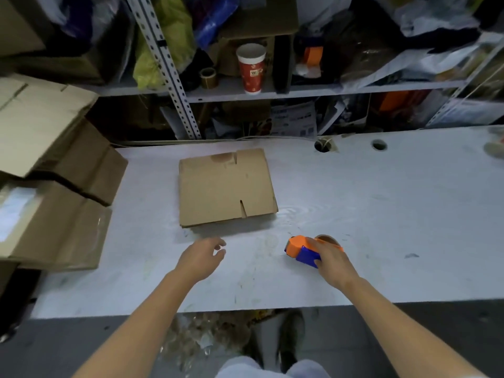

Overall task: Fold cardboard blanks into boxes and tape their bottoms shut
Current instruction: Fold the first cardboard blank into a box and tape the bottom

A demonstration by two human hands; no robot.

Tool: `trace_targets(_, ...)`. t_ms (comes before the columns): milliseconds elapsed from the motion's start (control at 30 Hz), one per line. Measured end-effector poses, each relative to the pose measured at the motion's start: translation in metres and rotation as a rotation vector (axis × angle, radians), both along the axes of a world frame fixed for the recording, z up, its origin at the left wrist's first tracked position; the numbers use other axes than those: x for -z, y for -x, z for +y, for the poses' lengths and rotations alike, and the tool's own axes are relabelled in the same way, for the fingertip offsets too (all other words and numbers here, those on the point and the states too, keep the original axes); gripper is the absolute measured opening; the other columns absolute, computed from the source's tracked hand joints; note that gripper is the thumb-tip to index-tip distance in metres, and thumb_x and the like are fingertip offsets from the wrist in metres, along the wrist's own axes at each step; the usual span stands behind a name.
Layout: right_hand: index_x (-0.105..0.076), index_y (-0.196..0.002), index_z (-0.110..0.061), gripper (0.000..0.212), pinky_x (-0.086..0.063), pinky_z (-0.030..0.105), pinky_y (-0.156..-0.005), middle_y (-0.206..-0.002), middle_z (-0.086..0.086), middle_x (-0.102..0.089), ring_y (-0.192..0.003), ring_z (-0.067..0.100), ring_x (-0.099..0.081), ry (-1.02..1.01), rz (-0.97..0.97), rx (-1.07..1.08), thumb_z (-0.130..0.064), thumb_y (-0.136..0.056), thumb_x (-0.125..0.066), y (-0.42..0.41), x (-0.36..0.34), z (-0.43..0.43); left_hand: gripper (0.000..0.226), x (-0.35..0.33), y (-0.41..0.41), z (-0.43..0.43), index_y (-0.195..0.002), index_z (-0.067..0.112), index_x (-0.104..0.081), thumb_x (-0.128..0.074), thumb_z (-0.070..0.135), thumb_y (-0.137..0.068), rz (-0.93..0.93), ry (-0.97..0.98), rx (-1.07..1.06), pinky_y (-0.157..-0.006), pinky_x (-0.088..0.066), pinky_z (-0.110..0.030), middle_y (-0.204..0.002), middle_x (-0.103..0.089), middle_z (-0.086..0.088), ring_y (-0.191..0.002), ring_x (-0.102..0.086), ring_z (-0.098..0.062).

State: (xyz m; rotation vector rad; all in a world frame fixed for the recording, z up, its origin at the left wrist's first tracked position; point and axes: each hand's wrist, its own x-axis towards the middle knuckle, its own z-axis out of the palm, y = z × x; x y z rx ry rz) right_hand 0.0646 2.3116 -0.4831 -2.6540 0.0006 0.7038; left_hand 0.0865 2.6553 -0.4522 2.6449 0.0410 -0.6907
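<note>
While the cardboard blank (226, 189) lies flat in the middle of the desk (381, 214), no fold is seen on it. Its flaps are in 1 plane with the panel, and only 2 slots are visible, 1 at the far edge and 1 at the near edge. At its near left corner a second edge seems to show, so more than 1 blank may be stacked there, but this cannot be told for sure.

The left hand (203, 259) is held open over the desk, with the fingers relaxed and a little bent. It is close to the near edge of the blank but apart from it, and nothing is held in it. The right hand (331, 259) is laid over the orange and blue tape dispenser (302, 249) with the fingers curled around its body. The dispenser rests on the desk, to the right of the blank and nearer to the front.

At the left side several assembled boxes (54, 165) are piled, and clear tape is seen on the lowest one, so these are judged to be finished. For the blank in the middle everything is left to do: it must be opened up, the bottom flaps folded in, and the seam taped.
</note>
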Motion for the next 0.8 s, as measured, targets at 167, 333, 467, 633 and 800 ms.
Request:
trace_targets(167,-0.032,-0.152,-0.034,0.061,-0.044,0.029,-0.102,-0.149,0.002,-0.039,-0.130,0.023,-0.047,0.008,0.111,0.029,-0.012,-0.098,-0.050,0.009,0.008,0.005,0.033,0.000,0.003,0.002,-0.131,0.031,-0.059,-0.050,0.040,-0.100,-0.005,0.018,-0.027,-0.091,-0.053,-0.031,-0.127,-0.063,0.010,-0.106,-0.062,-0.013)
trace_targets(333,-0.030,-0.152,-0.035,0.061,-0.044,0.031,-0.106,-0.152,0.001,-0.037,-0.134,0.023,-0.045,0.065,0.126,-0.009,-0.016,-0.099,-0.052,0.011,0.005,0.009,0.034,-0.003,0.002,0.011,-0.131,0.030,-0.059,-0.050,0.040,-0.100,-0.007,0.051,-0.065,-0.091,-0.051,-0.030,-0.129,-0.063,0.010,-0.108,-0.060,-0.013)
trace_targets(467,-0.048,-0.141,-0.029,0.042,-0.046,0.027,-0.096,-0.139,0.001,-0.053,-0.121,0.022,-0.056,0.143,0.086,-0.029,-0.026,-0.099,-0.048,-0.001,-0.007,0.015,0.034,-0.011,-0.009,0.025,-0.131,0.026,-0.060,-0.051,0.037,-0.101,-0.025,0.087,-0.119,-0.090,-0.049,-0.030,-0.130,-0.062,0.008,-0.111,-0.060,-0.014)
trace_targets(633,-0.050,-0.142,-0.026,0.042,-0.046,0.029,-0.092,-0.128,0.000,-0.063,-0.116,0.019,-0.060,0.175,0.009,0.040,-0.033,-0.100,-0.050,-0.041,-0.029,0.030,0.033,-0.021,-0.042,0.056,-0.131,0.025,-0.060,-0.051,0.031,-0.100,-0.081,0.162,-0.240,-0.087,-0.048,-0.028,-0.132,-0.061,0.004,-0.113,-0.060,-0.017)
trace_targets(800,-0.050,-0.143,-0.018,0.046,-0.042,0.028,-0.093,-0.136,0.006,-0.058,-0.122,0.023,-0.056,-0.034,-0.050,0.058,-0.033,-0.100,-0.056,-0.115,-0.041,0.079,0.046,-0.017,-0.088,0.083,-0.144,0.016,-0.049,-0.054,0.029,-0.100,-0.129,0.150,-0.369,-0.091,-0.045,-0.030,-0.142,-0.052,-0.009,-0.118,-0.058,-0.027)
